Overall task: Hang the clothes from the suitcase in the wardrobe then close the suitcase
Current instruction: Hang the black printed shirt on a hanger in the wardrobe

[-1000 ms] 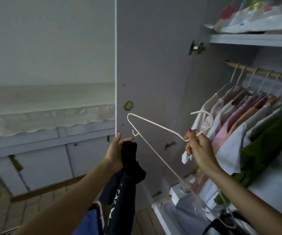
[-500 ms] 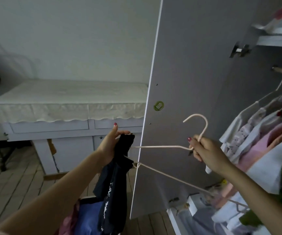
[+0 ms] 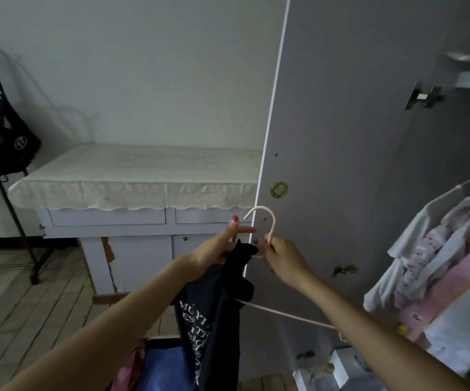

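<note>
While the left hand (image 3: pixel 222 244) grips the bunched top of a black T-shirt (image 3: pixel 214 314) with curled fingers, its index finger points straight toward the right hand (image 3: pixel 283 258). White lettering shows on the shirt, which hangs down between the two forearms. Fingers and thumb of the right hand are closed round the neck of a pale pink hanger (image 3: pixel 267 224), just below the hook. One arm of the hanger runs from behind the shirt down to the right. Both hands are just beside each other, in front of the edge of the open wardrobe door (image 3: pixel 355 136). Hung clothes (image 3: pixel 439 263) fill the wardrobe at right. Blue and pink fabric (image 3: pixel 157 368) lies at the bottom edge, below the shirt. A white cabinet (image 3: pixel 132 193) stands against the wall at left.
</note>
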